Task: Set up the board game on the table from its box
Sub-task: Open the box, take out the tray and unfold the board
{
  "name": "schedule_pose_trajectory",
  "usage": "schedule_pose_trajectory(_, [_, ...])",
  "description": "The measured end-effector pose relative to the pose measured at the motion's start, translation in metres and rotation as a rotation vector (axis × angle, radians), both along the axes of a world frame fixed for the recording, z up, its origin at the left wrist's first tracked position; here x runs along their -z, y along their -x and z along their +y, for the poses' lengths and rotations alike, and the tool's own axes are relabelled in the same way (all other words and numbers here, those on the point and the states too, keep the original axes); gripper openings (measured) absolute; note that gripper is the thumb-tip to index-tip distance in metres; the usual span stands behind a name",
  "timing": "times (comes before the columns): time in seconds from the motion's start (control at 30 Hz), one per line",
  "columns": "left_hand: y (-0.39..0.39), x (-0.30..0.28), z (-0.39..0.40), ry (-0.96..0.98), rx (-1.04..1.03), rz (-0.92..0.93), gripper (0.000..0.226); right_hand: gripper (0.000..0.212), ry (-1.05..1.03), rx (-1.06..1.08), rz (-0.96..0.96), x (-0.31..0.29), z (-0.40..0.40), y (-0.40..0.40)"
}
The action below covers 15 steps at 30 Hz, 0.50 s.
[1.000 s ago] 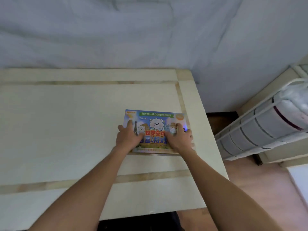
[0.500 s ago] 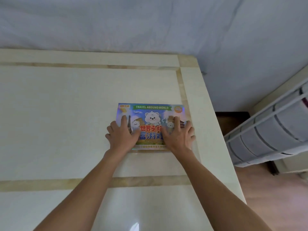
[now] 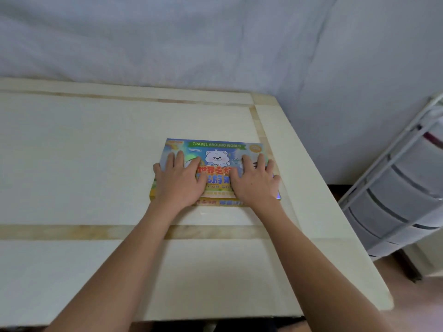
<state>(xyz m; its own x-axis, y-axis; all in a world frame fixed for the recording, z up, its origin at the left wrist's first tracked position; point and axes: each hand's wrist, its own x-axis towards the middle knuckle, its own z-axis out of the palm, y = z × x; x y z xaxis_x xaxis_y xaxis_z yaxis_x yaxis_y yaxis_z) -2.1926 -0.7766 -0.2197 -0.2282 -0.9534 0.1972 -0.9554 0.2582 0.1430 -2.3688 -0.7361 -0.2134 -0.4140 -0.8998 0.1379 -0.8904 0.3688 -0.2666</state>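
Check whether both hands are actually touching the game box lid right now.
Touching. The head view shows the left hand and the right hand lying flat on the lid of the game box, fingers spread over its printed top with no gap visible.

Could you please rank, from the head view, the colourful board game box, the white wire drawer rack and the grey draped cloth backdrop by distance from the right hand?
From the right hand:
1. Colourful board game box, directly underneath.
2. White wire drawer rack, off right.
3. Grey draped cloth backdrop, behind table.
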Motion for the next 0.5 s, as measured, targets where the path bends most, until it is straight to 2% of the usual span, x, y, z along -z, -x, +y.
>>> schedule_pose_trajectory(0.17, [-0.004,-0.004,0.045,0.015,0.022,-0.002,0.041,0.048,-0.032,-0.026,-0.031,-0.011,0.041,-0.008])
schedule_pose_trajectory(0.27, [-0.003,-0.009,0.055,0.058,0.107,0.019,0.032,0.041,0.121,-0.001,-0.346,-0.026,0.053,0.013])
schedule_pose_trajectory(0.33, [-0.004,-0.011,0.057,0.051,0.147,0.055,0.036,0.041,0.212,0.054,-0.551,-0.031,0.059,0.036])
schedule_pose_trajectory(0.5, [-0.008,-0.008,0.06,0.078,0.17,0.131,0.047,0.033,0.181,0.027,-0.746,-0.022,0.07,0.061])
